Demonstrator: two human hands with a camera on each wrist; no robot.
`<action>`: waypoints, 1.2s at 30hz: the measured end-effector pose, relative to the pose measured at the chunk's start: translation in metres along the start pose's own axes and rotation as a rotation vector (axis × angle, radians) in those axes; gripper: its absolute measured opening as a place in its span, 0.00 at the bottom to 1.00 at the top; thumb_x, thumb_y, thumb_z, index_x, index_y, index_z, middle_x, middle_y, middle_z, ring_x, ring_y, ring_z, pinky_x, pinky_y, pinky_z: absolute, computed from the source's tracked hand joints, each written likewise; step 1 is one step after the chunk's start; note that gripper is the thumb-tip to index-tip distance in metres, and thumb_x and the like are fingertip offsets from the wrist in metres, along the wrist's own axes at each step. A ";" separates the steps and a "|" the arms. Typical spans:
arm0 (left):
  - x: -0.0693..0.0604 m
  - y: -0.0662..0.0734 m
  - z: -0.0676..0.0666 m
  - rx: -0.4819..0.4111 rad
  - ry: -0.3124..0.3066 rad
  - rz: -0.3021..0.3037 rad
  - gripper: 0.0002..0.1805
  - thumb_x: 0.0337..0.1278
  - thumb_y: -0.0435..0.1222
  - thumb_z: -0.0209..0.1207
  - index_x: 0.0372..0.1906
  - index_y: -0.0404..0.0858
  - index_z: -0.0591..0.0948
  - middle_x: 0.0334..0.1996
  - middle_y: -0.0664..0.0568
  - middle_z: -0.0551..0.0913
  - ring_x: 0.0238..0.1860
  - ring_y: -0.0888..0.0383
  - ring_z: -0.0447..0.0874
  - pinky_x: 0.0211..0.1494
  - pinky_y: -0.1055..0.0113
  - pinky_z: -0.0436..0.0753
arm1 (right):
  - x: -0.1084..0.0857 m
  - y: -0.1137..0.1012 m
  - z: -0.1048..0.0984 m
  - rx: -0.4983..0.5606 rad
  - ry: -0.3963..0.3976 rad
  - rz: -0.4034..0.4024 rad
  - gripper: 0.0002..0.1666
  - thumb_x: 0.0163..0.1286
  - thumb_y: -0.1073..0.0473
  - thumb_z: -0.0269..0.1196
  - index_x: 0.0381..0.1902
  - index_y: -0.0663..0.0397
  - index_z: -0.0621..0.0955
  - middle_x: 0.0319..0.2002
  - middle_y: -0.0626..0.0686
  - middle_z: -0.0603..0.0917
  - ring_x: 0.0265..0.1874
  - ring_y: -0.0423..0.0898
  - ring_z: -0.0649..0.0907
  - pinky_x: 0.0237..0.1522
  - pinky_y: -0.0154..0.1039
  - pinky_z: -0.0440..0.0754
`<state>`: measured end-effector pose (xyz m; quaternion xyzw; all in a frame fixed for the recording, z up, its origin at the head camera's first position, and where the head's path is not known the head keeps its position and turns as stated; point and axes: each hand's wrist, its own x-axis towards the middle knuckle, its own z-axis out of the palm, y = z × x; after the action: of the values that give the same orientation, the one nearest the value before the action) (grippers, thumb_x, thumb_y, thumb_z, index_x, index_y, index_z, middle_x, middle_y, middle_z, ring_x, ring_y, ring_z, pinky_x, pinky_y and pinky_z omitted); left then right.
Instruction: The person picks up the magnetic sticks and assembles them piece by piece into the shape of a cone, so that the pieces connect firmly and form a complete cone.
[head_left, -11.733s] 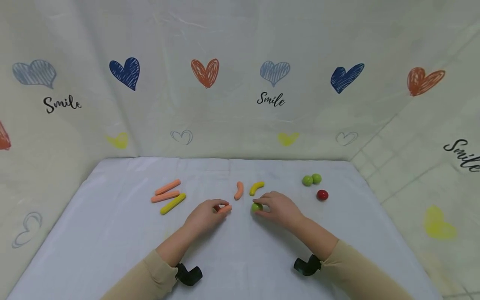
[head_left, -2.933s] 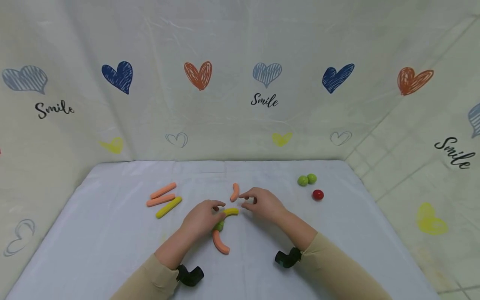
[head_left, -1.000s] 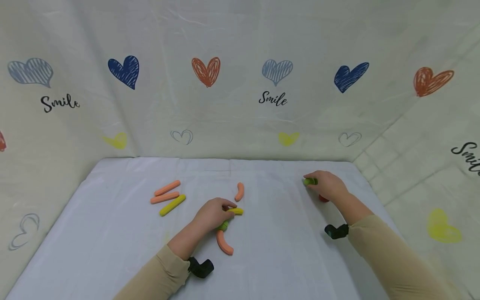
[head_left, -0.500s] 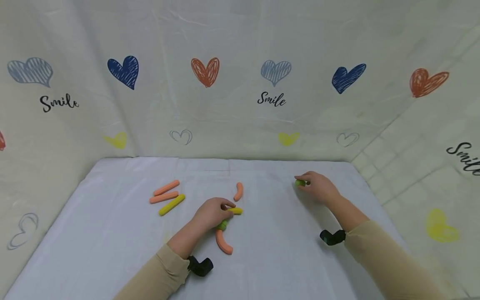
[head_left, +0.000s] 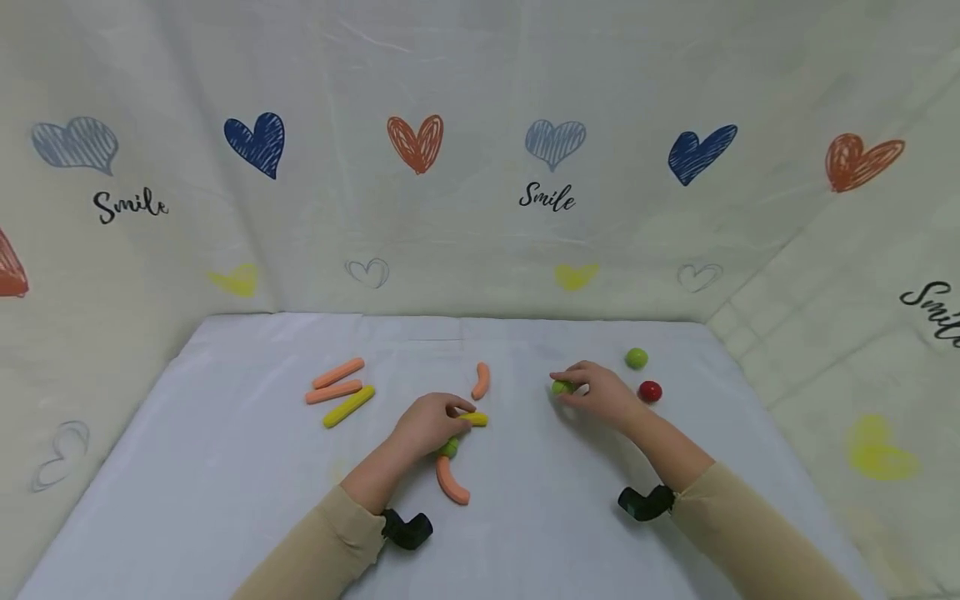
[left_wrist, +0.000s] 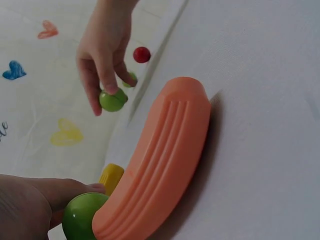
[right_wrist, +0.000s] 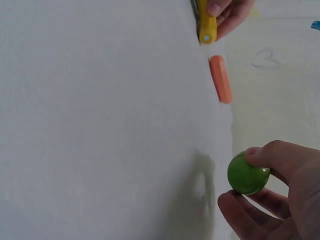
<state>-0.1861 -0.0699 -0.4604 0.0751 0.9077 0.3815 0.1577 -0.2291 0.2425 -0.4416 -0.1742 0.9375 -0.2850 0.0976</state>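
My left hand [head_left: 429,427] pinches a curved yellow stick [head_left: 476,419], whose end shows a small pale disc in the right wrist view. Against that stick sits a green ball [head_left: 448,447], and from the ball a curved ribbed orange stick [head_left: 453,483] runs toward the front. In my right hand [head_left: 600,395] a second green ball [right_wrist: 247,173] is pinched between thumb and fingers, above the table to the right of the joined pieces. Another curved orange stick [head_left: 481,381] lies loose behind the left hand.
At the left lie two straight orange sticks [head_left: 334,392] and a straight yellow stick [head_left: 349,407]. A green ball [head_left: 637,358] and a red ball [head_left: 650,392] sit at the back right. Behind the white-covered table [head_left: 247,500] hangs a heart-printed backdrop [head_left: 472,233].
Over the last second my right hand has taken a green ball from the back right and carried it left, toward the middle. My left hand keeps its place on the curved yellow stick.
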 end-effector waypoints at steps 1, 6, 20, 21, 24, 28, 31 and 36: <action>0.001 0.000 0.001 -0.003 0.001 0.001 0.12 0.62 0.41 0.65 0.49 0.51 0.87 0.39 0.54 0.81 0.36 0.57 0.76 0.39 0.62 0.77 | 0.000 -0.003 0.003 0.017 -0.007 0.006 0.24 0.67 0.59 0.67 0.61 0.52 0.81 0.51 0.54 0.80 0.47 0.51 0.79 0.43 0.39 0.80; 0.002 0.000 0.002 -0.012 0.016 -0.011 0.11 0.62 0.42 0.65 0.49 0.52 0.87 0.40 0.54 0.81 0.38 0.57 0.77 0.41 0.60 0.77 | 0.000 -0.023 0.022 0.085 -0.046 0.025 0.26 0.66 0.61 0.68 0.62 0.51 0.81 0.53 0.52 0.80 0.48 0.49 0.79 0.45 0.41 0.82; -0.001 -0.004 0.001 -0.019 0.054 -0.003 0.12 0.61 0.42 0.66 0.49 0.52 0.87 0.41 0.54 0.82 0.39 0.57 0.78 0.43 0.59 0.78 | 0.003 -0.061 0.060 0.145 -0.085 -0.025 0.22 0.64 0.61 0.70 0.56 0.50 0.84 0.50 0.48 0.80 0.42 0.43 0.80 0.42 0.37 0.82; -0.001 -0.004 0.001 -0.021 0.057 -0.004 0.12 0.61 0.42 0.66 0.49 0.52 0.87 0.41 0.54 0.82 0.39 0.57 0.78 0.43 0.59 0.78 | 0.003 -0.063 0.062 0.145 -0.088 -0.025 0.22 0.64 0.60 0.70 0.56 0.49 0.84 0.50 0.48 0.79 0.41 0.43 0.80 0.41 0.36 0.82; -0.001 -0.004 0.003 -0.025 0.067 -0.010 0.12 0.61 0.43 0.66 0.49 0.53 0.87 0.42 0.54 0.82 0.39 0.57 0.78 0.43 0.59 0.78 | 0.004 -0.067 0.064 0.135 -0.089 -0.030 0.22 0.64 0.60 0.70 0.57 0.48 0.84 0.49 0.47 0.78 0.39 0.42 0.80 0.39 0.35 0.81; 0.000 -0.005 0.003 -0.038 0.071 -0.009 0.12 0.61 0.43 0.66 0.50 0.53 0.87 0.41 0.55 0.82 0.38 0.58 0.78 0.42 0.60 0.78 | 0.005 -0.069 0.067 0.114 -0.083 -0.052 0.22 0.64 0.60 0.70 0.57 0.49 0.84 0.49 0.47 0.79 0.38 0.42 0.80 0.38 0.35 0.81; -0.001 -0.005 0.004 -0.046 0.075 -0.009 0.12 0.61 0.44 0.66 0.49 0.53 0.87 0.40 0.55 0.82 0.38 0.58 0.77 0.42 0.60 0.77 | 0.007 -0.069 0.070 0.101 -0.088 -0.068 0.22 0.64 0.60 0.70 0.57 0.49 0.84 0.49 0.48 0.79 0.38 0.41 0.80 0.38 0.34 0.80; -0.001 -0.006 0.004 -0.041 0.075 -0.005 0.12 0.60 0.44 0.66 0.49 0.53 0.87 0.39 0.56 0.82 0.37 0.58 0.77 0.42 0.60 0.77 | 0.007 -0.069 0.068 0.090 -0.084 -0.098 0.22 0.65 0.60 0.70 0.58 0.48 0.84 0.52 0.49 0.78 0.39 0.43 0.80 0.38 0.33 0.81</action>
<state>-0.1837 -0.0713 -0.4671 0.0551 0.9051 0.4023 0.1260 -0.1979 0.1516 -0.4589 -0.2273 0.9090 -0.3240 0.1305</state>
